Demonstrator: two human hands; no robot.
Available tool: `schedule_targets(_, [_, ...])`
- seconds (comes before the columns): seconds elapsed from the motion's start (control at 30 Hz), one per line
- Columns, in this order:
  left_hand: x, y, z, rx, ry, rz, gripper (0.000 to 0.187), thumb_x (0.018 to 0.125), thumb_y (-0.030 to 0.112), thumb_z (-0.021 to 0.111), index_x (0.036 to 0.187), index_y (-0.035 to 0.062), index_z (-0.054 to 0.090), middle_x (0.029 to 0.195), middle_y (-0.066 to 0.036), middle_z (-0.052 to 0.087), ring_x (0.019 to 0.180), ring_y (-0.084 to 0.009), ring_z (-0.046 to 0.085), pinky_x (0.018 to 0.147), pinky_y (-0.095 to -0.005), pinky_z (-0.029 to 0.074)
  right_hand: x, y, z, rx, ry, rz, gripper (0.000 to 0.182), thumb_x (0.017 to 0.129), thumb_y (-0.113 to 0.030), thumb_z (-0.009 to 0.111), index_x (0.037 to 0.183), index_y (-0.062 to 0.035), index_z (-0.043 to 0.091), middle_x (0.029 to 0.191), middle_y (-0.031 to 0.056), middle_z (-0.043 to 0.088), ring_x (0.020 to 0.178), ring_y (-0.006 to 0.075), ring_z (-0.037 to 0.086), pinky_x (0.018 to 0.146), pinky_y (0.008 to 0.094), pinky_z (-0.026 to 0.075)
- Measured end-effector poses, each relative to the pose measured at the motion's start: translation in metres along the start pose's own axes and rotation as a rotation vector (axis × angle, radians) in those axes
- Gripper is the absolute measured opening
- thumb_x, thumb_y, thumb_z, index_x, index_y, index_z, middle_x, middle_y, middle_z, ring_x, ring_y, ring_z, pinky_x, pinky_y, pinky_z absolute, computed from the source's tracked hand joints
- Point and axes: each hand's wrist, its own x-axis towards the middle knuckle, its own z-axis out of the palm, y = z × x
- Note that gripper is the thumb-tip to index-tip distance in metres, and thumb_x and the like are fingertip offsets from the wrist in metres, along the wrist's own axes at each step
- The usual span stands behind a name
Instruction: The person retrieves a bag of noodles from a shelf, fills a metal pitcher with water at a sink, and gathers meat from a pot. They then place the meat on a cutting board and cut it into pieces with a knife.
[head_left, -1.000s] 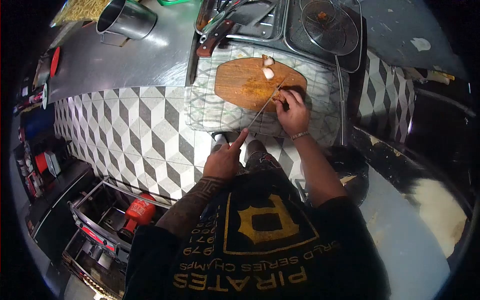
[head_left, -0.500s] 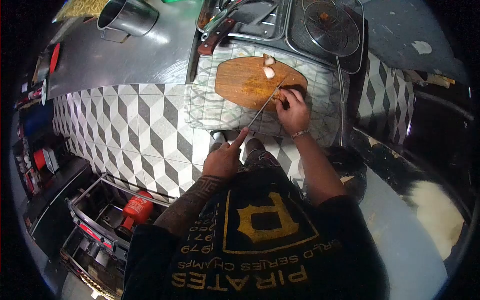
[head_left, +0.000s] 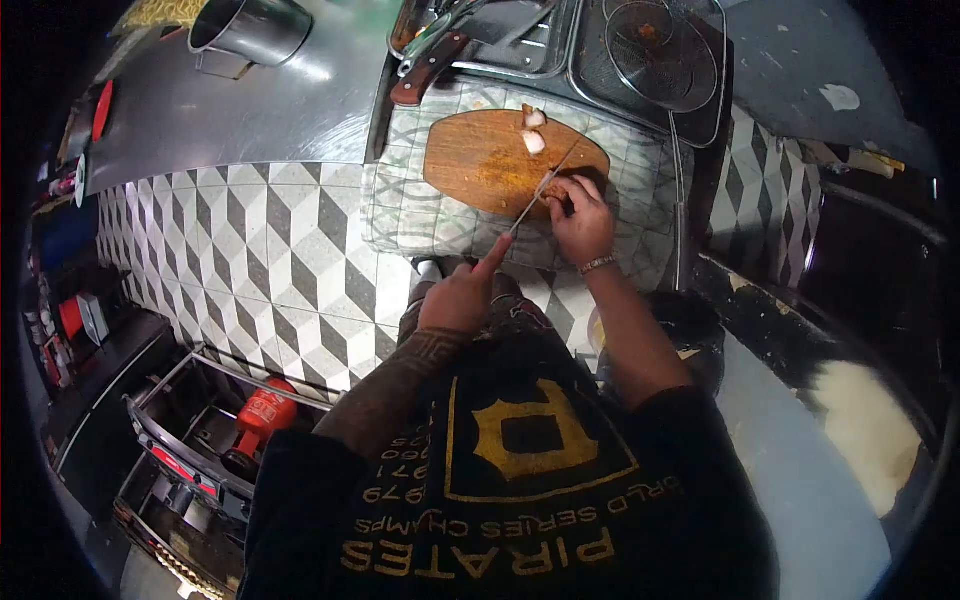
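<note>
My left hand (head_left: 460,298) is closed around a knife (head_left: 530,208), its index finger stretched along the top toward the blade. The thin blade runs diagonally over the right part of a wooden cutting board (head_left: 465,160). Bent fingers of my right hand (head_left: 584,225) pinch a browned piece of meat (head_left: 553,190) against the board, right beside the blade. Most of that meat is hidden by the fingers. Two cut chunks, pale with brown edges, lie near the board's far edge: a white chunk (head_left: 533,142) and a browner chunk (head_left: 534,117).
The board rests on a patterned cloth (head_left: 395,215). Beyond it are a brown-handled utensil (head_left: 430,68), a metal tray (head_left: 560,62) and a mesh strainer (head_left: 690,85). A metal mug (head_left: 252,32) stands on the steel counter (head_left: 270,120). A red cylinder (head_left: 266,408) sits lower left.
My left hand has pushed the knife forward and to the right, so the blade reaches farther across the board. My right hand keeps its hold on the meat. The view has shifted slightly.
</note>
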Motion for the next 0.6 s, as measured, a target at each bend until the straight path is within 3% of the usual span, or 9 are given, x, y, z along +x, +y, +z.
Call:
schedule_targets(0.17, [-0.004, -0.001, 0.015, -0.022, 0.091, 0.024, 0.065, 0.088, 0.016, 0.046, 0.142, 0.0308, 0.012, 0.077, -0.02, 0.058, 0.064, -0.0364, 0.06, 0.058, -0.0448, 0.049, 0.004, -0.003, -0.002, -0.021, -0.026, 0.032, 0.029, 0.075, -0.018, 0.064, 0.102, -0.0085, 0.062, 0.109, 0.0118, 0.059, 0.092, 0.0323, 0.059, 0.078, 0.0391, 0.049])
schedule_targets(0.23, [-0.02, 0.0, 0.012, 0.017, -0.06, -0.089, 0.065, 0.088, 0.016, 0.045, 0.141, 0.0307, 0.012, 0.078, -0.022, 0.058, 0.066, -0.0372, 0.06, 0.058, -0.0458, 0.049, 0.004, -0.002, -0.001, -0.018, -0.029, 0.042, 0.029, 0.075, -0.019, 0.063, 0.102, -0.0085, 0.062, 0.109, 0.012, 0.059, 0.092, 0.0325, 0.059, 0.078, 0.0391, 0.049])
schedule_targets(0.43, [0.03, 0.008, 0.022, -0.077, 0.045, -0.009, 0.068, 0.087, 0.016, 0.046, 0.141, 0.0325, 0.01, 0.08, -0.023, 0.058, 0.07, -0.0378, 0.061, 0.06, -0.048, 0.049, -0.001, 0.002, 0.003, -0.043, -0.007, -0.044, 0.03, 0.075, -0.018, 0.063, 0.104, -0.0083, 0.061, 0.109, 0.013, 0.059, 0.092, 0.0329, 0.059, 0.078, 0.0394, 0.049])
schedule_targets(0.6, [-0.002, -0.01, 0.033, -0.089, -0.042, -0.062, 0.074, 0.083, 0.012, 0.047, 0.141, 0.0356, 0.008, 0.084, -0.023, 0.058, 0.072, -0.0366, 0.062, 0.061, -0.0459, 0.051, 0.005, -0.001, 0.001, 0.03, -0.018, 0.067, 0.029, 0.076, -0.018, 0.062, 0.102, -0.0076, 0.061, 0.107, 0.0131, 0.059, 0.093, 0.033, 0.058, 0.078, 0.0392, 0.048])
